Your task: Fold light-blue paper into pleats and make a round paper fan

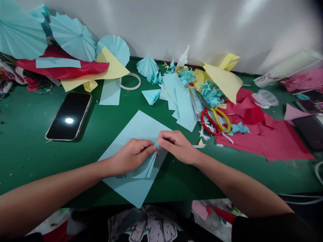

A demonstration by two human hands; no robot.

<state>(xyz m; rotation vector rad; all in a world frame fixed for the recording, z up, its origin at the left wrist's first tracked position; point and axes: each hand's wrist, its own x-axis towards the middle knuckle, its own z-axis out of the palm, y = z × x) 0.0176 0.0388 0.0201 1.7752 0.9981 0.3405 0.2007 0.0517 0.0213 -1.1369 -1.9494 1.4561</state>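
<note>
Between my two hands is a small folded piece of light blue paper (150, 165), its pleats fanning down toward me. My left hand (132, 155) pinches it near its narrow top end between thumb and fingers. At that same tip my right hand (176, 145) is closed, thumb against forefinger, on the paper's point. Under both hands a larger light blue sheet (138, 126) lies flat on the green table, turned cornerwise. Part of the folded piece is hidden behind my left fingers.
A phone (69, 116) lies left, a tape roll (129, 81) behind. Red-and-yellow-handled scissors (215, 121) rest right, beside blue strips (185, 107) and red paper (285, 141). Pleated blue fans (73, 35) lean at the back left. A glue bottle (183, 57) stands near the wall.
</note>
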